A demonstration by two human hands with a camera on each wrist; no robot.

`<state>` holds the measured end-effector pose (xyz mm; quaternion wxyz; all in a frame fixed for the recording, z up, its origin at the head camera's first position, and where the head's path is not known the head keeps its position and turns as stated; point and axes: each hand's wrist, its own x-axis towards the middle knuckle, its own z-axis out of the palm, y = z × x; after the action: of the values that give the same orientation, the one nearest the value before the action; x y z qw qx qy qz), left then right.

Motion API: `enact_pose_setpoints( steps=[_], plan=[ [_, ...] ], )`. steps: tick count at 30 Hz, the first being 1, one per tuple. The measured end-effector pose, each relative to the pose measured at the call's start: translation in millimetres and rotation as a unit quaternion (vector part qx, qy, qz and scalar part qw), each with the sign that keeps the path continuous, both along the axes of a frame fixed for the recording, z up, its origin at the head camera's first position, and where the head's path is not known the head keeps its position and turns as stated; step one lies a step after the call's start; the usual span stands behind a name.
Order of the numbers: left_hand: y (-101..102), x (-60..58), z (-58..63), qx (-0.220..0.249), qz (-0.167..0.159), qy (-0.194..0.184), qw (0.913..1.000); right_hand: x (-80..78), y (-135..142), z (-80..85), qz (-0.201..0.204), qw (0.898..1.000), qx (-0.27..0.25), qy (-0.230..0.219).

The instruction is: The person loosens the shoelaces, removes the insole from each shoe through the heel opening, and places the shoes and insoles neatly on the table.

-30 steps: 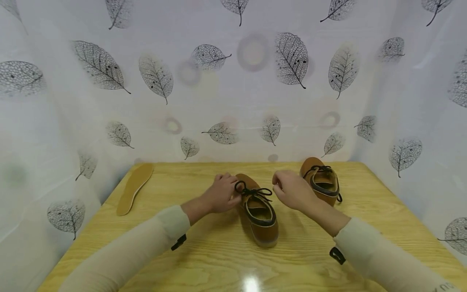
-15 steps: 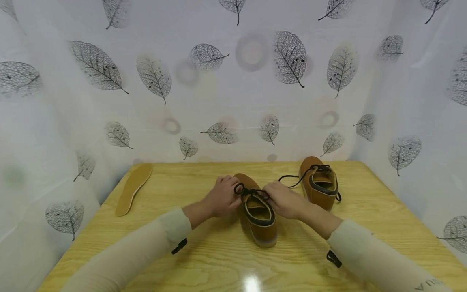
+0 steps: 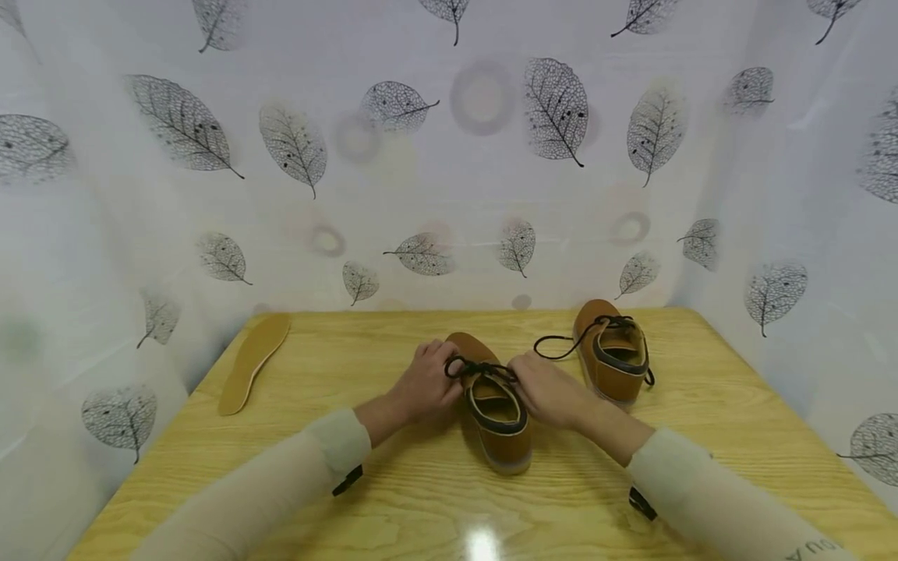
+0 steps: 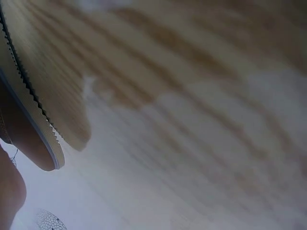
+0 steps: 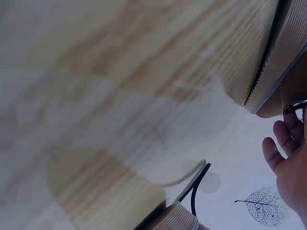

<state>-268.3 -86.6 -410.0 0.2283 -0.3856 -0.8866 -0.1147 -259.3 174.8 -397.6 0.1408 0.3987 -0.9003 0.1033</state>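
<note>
Your right hand (image 3: 554, 391) has moved inward. On the yellow wooden desk (image 3: 428, 506), the brown, dark-collared shoe (image 3: 493, 408) lies between your hands, toe pointing away and leftward. Right pinches its thin black lace (image 3: 482, 368); your left hand's (image 3: 424, 386) grip, I can't tell.

The table (image 3: 421, 506) is pale wood with wavy grain. It looks smooth and shiny, and a bright spot of light sits on its near side. The middle shoe (image 3: 508, 449) looks like brown leather, smooth and only a bit shiny. Its laces (image 3: 481, 368) are dull black string. Its sole (image 5: 283, 56) looks like rubber, with bumpy ridges. The right shoe (image 3: 617, 385) looks like the same leather. On the left, the insole (image 3: 254, 362) is flat and dull. The far curtain (image 3: 421, 191) looks thin, like smooth plastic. The sleeves (image 3: 259, 477) are soft, dull cloth.
</note>
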Motion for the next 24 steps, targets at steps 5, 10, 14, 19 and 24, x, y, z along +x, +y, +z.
enact_pose_setpoints(
  steps=[5,10,14,19,24],
  plan=[
    [-2.2,-2.7,-2.1,-0.007,-0.009,0.033,0.9994,-0.7,0.9,-2.2,0.006,0.999,0.001,0.034],
    [-2.6,-3.3,-4.0,-0.022,-0.012,0.053,0.9983,1.0,2.7,-4.1,-0.008,0.999,0.014,0.043],
    [-2.8,-3.5,-6.1,-0.027,-0.014,0.058,0.9978,2.1,4.3,-6.0,-0.012,0.998,0.020,0.060],
    [-4.4,-4.4,-7.1,-0.024,-0.023,0.073,0.9968,1.4,5.9,-7.3,-0.006,0.996,0.021,0.083],
    [-8.6,-7.0,-7.2,-0.035,-0.037,0.109,0.9927,0.2,5.6,-6.8,0.001,0.995,0.018,0.098]
  ],
)
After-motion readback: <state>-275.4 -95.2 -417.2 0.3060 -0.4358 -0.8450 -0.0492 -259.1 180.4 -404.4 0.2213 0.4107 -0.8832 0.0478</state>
